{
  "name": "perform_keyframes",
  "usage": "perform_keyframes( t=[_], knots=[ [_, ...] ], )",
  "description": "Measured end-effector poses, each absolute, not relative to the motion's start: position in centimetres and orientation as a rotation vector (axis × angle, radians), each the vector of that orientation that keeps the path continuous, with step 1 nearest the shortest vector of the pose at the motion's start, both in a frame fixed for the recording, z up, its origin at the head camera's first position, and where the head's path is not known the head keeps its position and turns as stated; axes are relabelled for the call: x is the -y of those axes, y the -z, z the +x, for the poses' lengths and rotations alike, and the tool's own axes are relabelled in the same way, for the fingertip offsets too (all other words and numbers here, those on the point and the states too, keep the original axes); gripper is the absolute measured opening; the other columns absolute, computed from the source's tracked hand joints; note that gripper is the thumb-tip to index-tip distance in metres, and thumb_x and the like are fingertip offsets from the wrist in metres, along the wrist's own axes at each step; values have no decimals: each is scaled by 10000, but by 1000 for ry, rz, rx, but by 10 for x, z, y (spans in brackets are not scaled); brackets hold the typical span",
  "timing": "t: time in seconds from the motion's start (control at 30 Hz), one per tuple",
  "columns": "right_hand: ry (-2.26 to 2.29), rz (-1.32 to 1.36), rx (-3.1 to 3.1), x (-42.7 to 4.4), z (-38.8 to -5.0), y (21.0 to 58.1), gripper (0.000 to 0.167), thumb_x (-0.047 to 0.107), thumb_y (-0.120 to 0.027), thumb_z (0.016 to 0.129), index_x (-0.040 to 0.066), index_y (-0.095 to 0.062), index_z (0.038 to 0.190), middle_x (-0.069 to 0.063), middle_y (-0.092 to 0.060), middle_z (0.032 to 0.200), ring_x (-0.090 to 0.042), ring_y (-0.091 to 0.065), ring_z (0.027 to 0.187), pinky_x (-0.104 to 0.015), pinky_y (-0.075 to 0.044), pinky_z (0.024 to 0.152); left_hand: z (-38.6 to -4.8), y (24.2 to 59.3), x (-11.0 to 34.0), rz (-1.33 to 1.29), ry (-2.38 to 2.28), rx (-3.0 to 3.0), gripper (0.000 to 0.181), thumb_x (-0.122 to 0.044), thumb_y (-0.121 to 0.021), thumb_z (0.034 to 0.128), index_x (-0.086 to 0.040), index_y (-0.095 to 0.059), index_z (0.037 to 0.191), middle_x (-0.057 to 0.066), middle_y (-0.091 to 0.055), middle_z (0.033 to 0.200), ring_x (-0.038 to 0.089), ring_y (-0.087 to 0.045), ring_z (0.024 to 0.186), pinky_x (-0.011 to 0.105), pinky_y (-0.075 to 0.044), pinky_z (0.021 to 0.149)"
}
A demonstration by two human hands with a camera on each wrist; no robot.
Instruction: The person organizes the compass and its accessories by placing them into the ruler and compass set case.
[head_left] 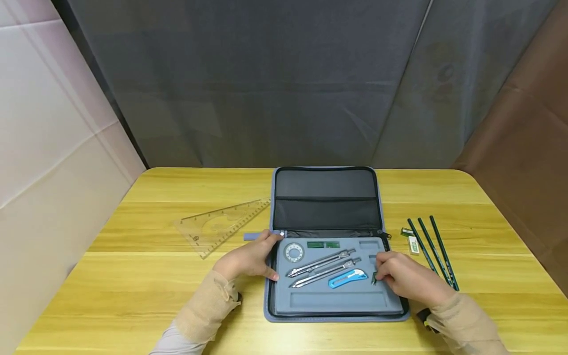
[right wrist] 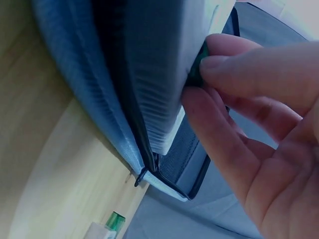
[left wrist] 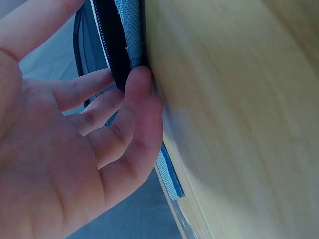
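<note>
A blue zip case (head_left: pixel 337 318) lies unfolded, with a grey insert (head_left: pixel 395 301) in its near half. My left hand (head_left: pixel 250 256) grips the case's left side, thumb on the insert's edge and fingers curled at the fabric rim (left wrist: pixel 130 30). At the insert's right, my right hand (head_left: pixel 404 276) pinches a small dark green piece (right wrist: pixel 196 72); its kind is mostly hidden by the fingers. The insert holds two silver compasses (head_left: pixel 321 264), a blue utility knife (head_left: pixel 347 278), a round white dial (head_left: pixel 294 252) and green pieces (head_left: pixel 323 244).
A clear set square (head_left: pixel 222 224) lies left of the case. To the right are three dark pencils (head_left: pixel 429 246), a white and green eraser (head_left: pixel 413 245) and a small green item (head_left: pixel 406 231). The insert has a long hollow (head_left: pixel 337 300) along its near side.
</note>
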State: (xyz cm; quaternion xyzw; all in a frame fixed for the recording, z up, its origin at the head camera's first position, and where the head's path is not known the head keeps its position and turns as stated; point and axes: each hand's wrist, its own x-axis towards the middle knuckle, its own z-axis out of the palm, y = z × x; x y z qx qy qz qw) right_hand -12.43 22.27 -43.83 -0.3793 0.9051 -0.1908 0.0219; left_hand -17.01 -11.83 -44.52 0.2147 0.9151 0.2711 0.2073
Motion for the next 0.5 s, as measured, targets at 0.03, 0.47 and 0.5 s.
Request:
perform_keyframes(
  t=[0.03, 0.47, 0.5],
  knots=[
    [570, -1190, -2816, -222, -124, 438, 246, -163, -612, 682, 50, -723, 735, 77, -496, 707, -133, -598, 721, -157, -503, 614, -171, 445, 118, 601, -754, -2548, 859, -204, -818, 632, -40, -366, 1343, 175, -331, 1314, 300, -395, 1192, 417, -360, 998],
    [493, -1242, -2912, -222, -120, 440, 318, -196, -588, 641, 88, -727, 680, 56, -561, 658, -121, -623, 653, -140, -478, 529, -170, 444, 116, 585, -740, -2544, 867, -209, -811, 639, -27, -351, 1350, 178, -323, 1320, 302, -385, 1202, 421, -349, 1006],
    [494, -1237, -2920, -222, -119, 440, 324, -200, -586, 633, 89, -727, 677, 50, -574, 659, -125, -625, 649, -143, -479, 527, -170, 444, 116, 582, -741, -2542, 868, -208, -810, 639, -25, -349, 1352, 178, -322, 1318, 301, -387, 1200, 420, -347, 1008]
  ],
)
